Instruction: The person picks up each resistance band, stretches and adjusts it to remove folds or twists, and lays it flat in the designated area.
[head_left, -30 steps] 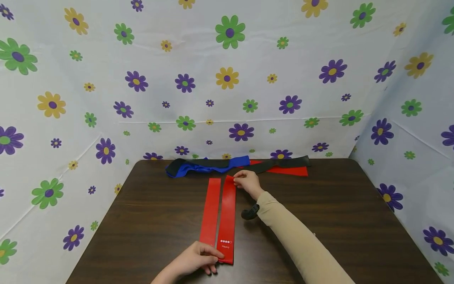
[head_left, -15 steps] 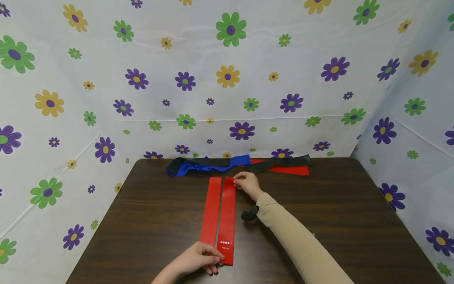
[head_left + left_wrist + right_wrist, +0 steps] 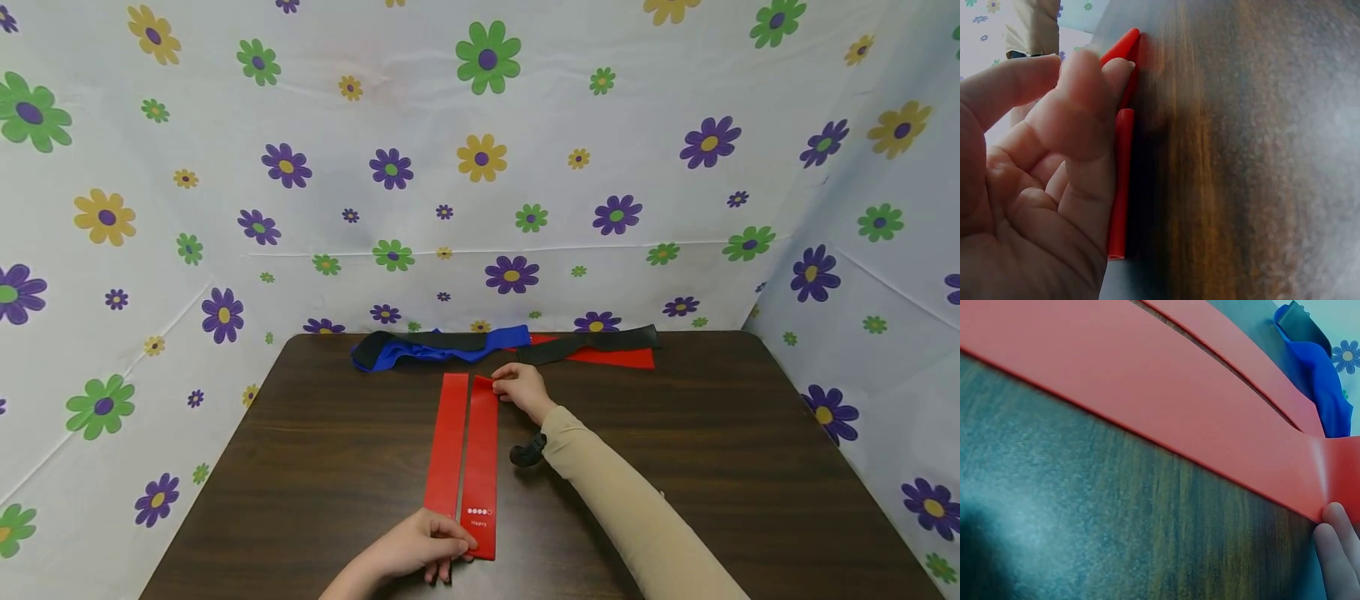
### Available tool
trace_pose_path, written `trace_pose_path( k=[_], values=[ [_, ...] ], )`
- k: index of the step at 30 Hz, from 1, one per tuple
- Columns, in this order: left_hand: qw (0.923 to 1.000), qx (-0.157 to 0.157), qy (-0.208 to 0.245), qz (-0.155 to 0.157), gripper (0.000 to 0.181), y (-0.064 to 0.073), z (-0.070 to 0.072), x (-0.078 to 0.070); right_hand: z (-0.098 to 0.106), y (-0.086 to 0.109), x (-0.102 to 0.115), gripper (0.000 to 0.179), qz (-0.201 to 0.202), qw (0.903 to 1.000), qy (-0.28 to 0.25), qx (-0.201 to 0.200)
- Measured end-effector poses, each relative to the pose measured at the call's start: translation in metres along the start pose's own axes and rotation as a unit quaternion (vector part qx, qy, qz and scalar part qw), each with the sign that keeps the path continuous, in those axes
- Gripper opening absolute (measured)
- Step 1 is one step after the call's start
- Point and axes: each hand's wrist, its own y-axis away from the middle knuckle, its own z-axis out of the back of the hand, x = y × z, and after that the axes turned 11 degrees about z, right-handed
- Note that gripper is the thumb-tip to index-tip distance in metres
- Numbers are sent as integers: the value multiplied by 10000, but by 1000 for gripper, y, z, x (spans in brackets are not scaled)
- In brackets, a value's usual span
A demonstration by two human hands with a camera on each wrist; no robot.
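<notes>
Two red resistance bands lie side by side, lengthwise, on the dark wooden table. The right-hand band [image 3: 480, 454] is marked "Heavy" near its close end. My left hand [image 3: 420, 543] holds that close end, its fingertips on the red rubber; in the left wrist view the fingers [image 3: 1079, 106] partly cover the end. At the far end, my right hand [image 3: 523, 390] pinches the right corner, where the band curls up a little, as the right wrist view also shows. The left-hand band [image 3: 447, 442] lies flat, its near end partly hidden by my left hand.
Along the table's back edge lie crumpled blue [image 3: 506, 337] and black [image 3: 450, 341] bands. Right of them, another black band [image 3: 600, 340] crosses a red band [image 3: 622, 358]. A flower-print cloth [image 3: 420, 208] hangs behind the table [image 3: 315, 467] and at its sides.
The band's far end has come down slightly, and its curl looks flatter. Both hands keep nearly the same places; the left fingers shift a little.
</notes>
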Motion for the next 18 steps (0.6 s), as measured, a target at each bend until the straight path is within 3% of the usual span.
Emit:
trace_pose_path(
  k=[11,18],
  values=[
    [9999,31,-124,-40,24,-1,0,-2,2,1,2,26,-146,9994,-56,306],
    [9992,-21,-362,-163,39,-2,-4,-3,7,3,4,30,-132,9991,-112,375]
  ],
)
